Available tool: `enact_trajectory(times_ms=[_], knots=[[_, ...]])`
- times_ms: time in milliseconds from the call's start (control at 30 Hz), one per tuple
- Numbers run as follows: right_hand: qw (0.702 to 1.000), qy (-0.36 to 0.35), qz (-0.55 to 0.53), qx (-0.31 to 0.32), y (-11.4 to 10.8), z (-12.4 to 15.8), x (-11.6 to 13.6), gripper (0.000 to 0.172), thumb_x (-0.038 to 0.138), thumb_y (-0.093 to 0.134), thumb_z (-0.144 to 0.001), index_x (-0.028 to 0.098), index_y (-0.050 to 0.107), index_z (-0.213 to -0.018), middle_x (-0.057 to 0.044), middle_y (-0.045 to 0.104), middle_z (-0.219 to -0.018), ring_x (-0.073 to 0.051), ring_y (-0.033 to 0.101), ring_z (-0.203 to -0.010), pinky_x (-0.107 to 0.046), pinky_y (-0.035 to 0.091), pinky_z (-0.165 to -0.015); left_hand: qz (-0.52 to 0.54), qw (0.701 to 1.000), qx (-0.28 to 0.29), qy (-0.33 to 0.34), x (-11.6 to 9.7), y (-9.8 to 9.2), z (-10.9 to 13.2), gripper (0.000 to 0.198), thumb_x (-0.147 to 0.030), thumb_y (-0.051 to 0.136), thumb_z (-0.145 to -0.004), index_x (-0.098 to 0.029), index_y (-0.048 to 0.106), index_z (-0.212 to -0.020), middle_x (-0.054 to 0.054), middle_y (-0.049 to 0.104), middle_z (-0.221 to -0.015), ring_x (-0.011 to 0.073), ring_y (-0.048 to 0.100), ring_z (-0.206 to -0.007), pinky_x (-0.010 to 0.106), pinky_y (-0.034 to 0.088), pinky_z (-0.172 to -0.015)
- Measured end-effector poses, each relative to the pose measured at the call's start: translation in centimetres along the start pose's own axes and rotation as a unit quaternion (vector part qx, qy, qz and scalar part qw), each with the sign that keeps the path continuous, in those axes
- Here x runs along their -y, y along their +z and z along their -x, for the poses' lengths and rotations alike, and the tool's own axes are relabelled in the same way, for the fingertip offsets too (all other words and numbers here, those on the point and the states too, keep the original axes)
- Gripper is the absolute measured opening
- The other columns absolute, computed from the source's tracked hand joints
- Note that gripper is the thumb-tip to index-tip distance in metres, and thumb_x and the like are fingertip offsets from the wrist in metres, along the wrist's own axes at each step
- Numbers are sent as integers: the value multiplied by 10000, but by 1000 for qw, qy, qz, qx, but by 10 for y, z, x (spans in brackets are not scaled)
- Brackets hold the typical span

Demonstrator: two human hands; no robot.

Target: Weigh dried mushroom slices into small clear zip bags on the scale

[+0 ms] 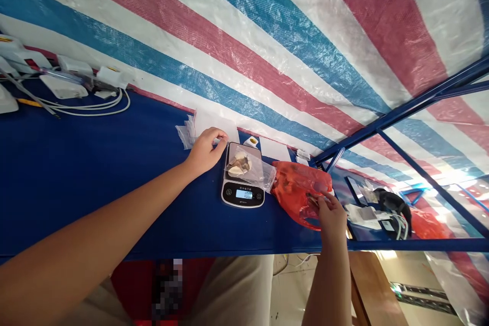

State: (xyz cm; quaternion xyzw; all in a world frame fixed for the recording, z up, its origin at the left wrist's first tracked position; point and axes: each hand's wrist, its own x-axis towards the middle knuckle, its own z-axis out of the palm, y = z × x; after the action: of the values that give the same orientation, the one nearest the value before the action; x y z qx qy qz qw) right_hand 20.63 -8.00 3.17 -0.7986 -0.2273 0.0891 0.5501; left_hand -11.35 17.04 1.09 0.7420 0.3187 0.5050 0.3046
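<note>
A white and black digital kitchen scale (243, 195) stands on the blue table, its lit display reading about 10.0. On its platform lies a clear plastic bag (256, 177) with pale and brown dried pieces (240, 163) in it. My left hand (208, 151) rests just left of the scale, fingers curled in and nothing visible in them. A red plastic bag (296, 183) lies right of the scale, with dark pieces showing through it. At its right side my right hand (332, 212) pinches a small brown dried piece (314, 200) over the bag.
Clear zip bags (186, 133) and white paper (214, 123) lie behind my left hand. White adapters and cables (91, 107) sit at the far left. A blue metal frame (382, 122) rises on the right, with headphones (395, 204) beyond it. Striped sheeting (229, 51) hangs behind.
</note>
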Motion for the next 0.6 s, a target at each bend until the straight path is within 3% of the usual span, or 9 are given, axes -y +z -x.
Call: enact_trajectory(times_ms=[133, 333, 400, 467, 533, 600], knots=[[1000, -15, 25, 3, 2, -9, -3, 414, 461, 674, -651, 203, 697, -974, -86, 788, -937, -287, 774, -948, -423, 645, -855, -2, 1000, 0, -26, 3, 1, -2, 217, -377, 489, -962, -217, 634, -957, 66, 707, -1033, 210, 652, -1002, 336, 506, -791], [989, -16, 146, 4, -6, -17, -14, 181, 344, 681, -577, 235, 765, -695, -52, 698, -632, -346, 711, -774, -531, 583, -817, 0, 999, 14, -38, 2, 2, -3, 233, -395, 488, -955, -218, 639, -951, 69, 709, -1036, 211, 653, -997, 328, 503, -767], [990, -33, 140, 15, 1, -19, -12, 274, 359, 658, -626, 227, 788, -828, -62, 741, -737, -333, 723, -852, -500, 577, -849, -4, 999, 19, -40, 2, 2, -3, 233, -397, 483, -955, -221, 635, -950, 70, 711, -1038, 212, 653, -995, 331, 503, -765], [991, -56, 114, 35, 12, -21, -6, 484, 367, 609, -695, 218, 752, -1133, -76, 783, -985, -292, 729, -1000, -449, 574, -899, -5, 999, 22, -42, 1, 1, -3, 230, -394, 484, -954, -220, 635, -953, 70, 712, -1043, 211, 653, -993, 331, 503, -766], [990, -84, 88, 71, 21, -20, 3, 676, 344, 570, -740, 231, 597, -1406, -79, 747, -1216, -246, 699, -1141, -420, 557, -963, -4, 999, 20, -44, 1, 1, -3, 228, -391, 489, -956, -218, 636, -957, 69, 710, -1046, 210, 653, -996, 327, 503, -769], [985, -110, 66, 117, 27, -14, 12, 769, 313, 566, -758, 253, 473, -1518, -78, 687, -1352, -226, 645, -1250, -431, 518, -1041, -3, 999, 17, -48, 0, 1, -3, 226, -391, 490, -959, -218, 637, -962, 68, 709, -1052, 209, 653, -998, 324, 504, -770]])
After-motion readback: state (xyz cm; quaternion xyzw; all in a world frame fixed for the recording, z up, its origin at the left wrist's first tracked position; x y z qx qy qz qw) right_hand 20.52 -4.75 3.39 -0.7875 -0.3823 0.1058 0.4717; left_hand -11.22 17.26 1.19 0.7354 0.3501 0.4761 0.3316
